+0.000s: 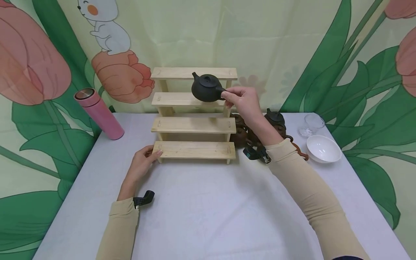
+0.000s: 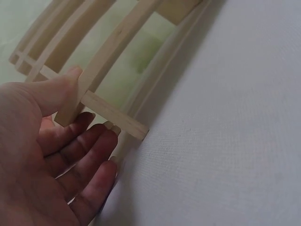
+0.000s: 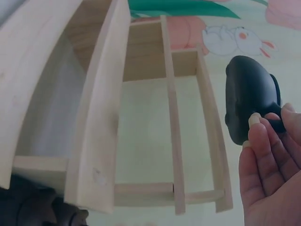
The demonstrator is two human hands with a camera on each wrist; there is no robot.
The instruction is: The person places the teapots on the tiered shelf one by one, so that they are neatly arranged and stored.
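Note:
A black teapot point(image 1: 207, 87) is held up by its handle in the right hand point(image 1: 245, 103), in front of the upper steps of the wooden stand point(image 1: 194, 125). Thumb and fingers of the right hand point(image 3: 277, 165) pinch the handle in the right wrist view, the dark teapot body point(image 3: 250, 99) beside the stand's top board. At the stand's lowest step, the left hand point(image 1: 141, 164) grips the left end. The left wrist view shows the left hand point(image 2: 66, 150) with its thumb on top of the board point(image 2: 113, 52) and its fingers beneath.
A pink bottle point(image 1: 100, 115) stands at the table's back left. Right of the stand, partly behind the right arm, are brown pieces and another dark teapot point(image 1: 274, 117). A glass cup point(image 1: 313, 122) and a white bowl point(image 1: 323, 148) sit farther right. A patterned cloth hangs behind.

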